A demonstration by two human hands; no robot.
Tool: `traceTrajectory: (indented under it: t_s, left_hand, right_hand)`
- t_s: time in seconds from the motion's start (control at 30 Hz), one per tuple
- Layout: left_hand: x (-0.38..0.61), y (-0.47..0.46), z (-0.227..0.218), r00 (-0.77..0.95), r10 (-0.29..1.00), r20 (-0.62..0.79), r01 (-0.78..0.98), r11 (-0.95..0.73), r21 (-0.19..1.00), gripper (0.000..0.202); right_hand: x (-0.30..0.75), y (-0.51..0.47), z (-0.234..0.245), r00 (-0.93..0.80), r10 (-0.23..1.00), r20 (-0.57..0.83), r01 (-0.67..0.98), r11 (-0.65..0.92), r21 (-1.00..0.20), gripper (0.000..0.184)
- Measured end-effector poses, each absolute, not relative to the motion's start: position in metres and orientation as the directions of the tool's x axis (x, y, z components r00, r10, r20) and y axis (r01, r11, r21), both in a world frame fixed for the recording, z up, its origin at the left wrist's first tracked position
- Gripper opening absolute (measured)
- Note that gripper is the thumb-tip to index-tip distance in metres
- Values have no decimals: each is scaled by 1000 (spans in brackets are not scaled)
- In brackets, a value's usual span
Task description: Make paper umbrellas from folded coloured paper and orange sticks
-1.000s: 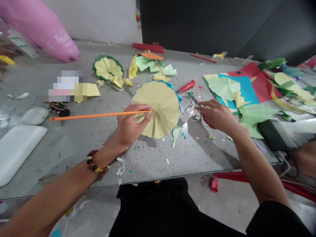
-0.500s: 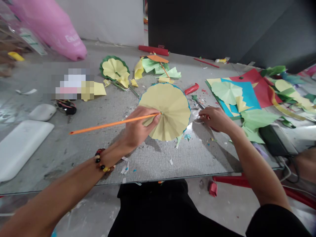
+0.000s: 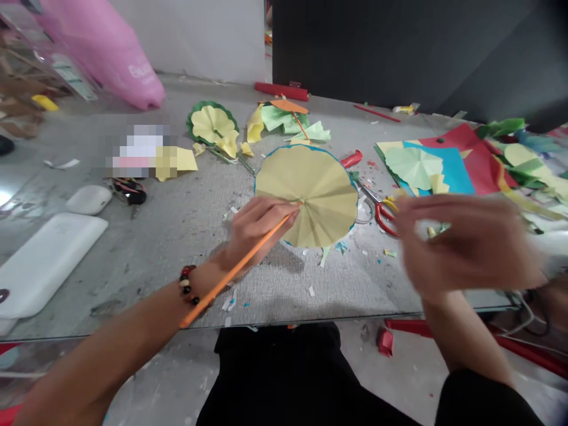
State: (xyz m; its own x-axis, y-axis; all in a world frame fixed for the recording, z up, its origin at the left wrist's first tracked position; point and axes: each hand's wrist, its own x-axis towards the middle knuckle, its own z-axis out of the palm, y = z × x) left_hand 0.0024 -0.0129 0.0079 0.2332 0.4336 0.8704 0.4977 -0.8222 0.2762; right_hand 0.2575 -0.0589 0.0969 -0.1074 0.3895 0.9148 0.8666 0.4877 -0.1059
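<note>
My left hand (image 3: pixel 261 228) is closed around a thin orange paper stick (image 3: pixel 231 275). One end of the stick meets the centre of a round pleated yellow paper disc (image 3: pixel 323 177) with a blue edge; its other end slants down over my wrist. Whether stick and disc are joined is hidden by my fingers. My right hand (image 3: pixel 461 242) is raised to the right of the disc and smeared by motion, so its fingers and anything in them cannot be made out. Just left of it, red-handled scissors (image 3: pixel 385 216) and a clear tape roll (image 3: pixel 366 211) lie on the table.
Coloured paper sheets (image 3: pixel 461 168) and a pale green pleated piece (image 3: pixel 412 165) lie at the right. Behind the disc are a green-and-yellow paper flower (image 3: pixel 213 124), crumpled scraps and a red roll (image 3: pixel 281 91). A white power bank (image 3: pixel 53 260) and keys (image 3: pixel 133 192) sit left.
My right hand has left the scissors and tape area, rising and moving right toward the camera. The stick's free end has swung down and right, and the disc has tilted.
</note>
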Motion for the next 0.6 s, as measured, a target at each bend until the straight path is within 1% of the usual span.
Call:
traceTrajectory:
  t_s: [0.03, 0.07, 0.13, 0.17, 0.27, 0.43, 0.53, 0.6]
  left_hand:
    - [2, -14, 9, 255, 421, 870, 509, -824, 249, 12]
    - [2, -16, 10, 283, 411, 867, 517, -826, 223, 10]
    - [1, -18, 12, 338, 396, 854, 516, -837, 183, 7]
    - [2, -19, 13, 361, 388, 848, 508, -845, 171, 7]
    - [3, -22, 13, 388, 373, 843, 475, -865, 164, 14]
    - [4, -24, 10, 430, 374, 822, 458, -875, 159, 19]
    - [4, -25, 11, 444, 365, 818, 449, -881, 149, 18]
    - [5, -26, 12, 466, 345, 815, 444, -888, 122, 16]
  right_hand:
    - [245, -68, 93, -250, 437, 864, 841, 540, -30, 5]
    - [234, -72, 86, -365, 434, 824, 797, 602, 36, 6]
    - [219, -70, 69, -478, 381, 792, 733, 670, 120, 19]
    - [216, -65, 61, -489, 380, 785, 730, 671, 129, 22]
    - [219, -48, 43, -452, 444, 774, 762, 643, 76, 26]
    - [229, -42, 36, -470, 447, 761, 716, 697, 33, 32]
    - [226, -44, 36, -467, 472, 748, 710, 704, -1, 30]
    - [222, -44, 35, -423, 492, 761, 698, 713, -73, 26]
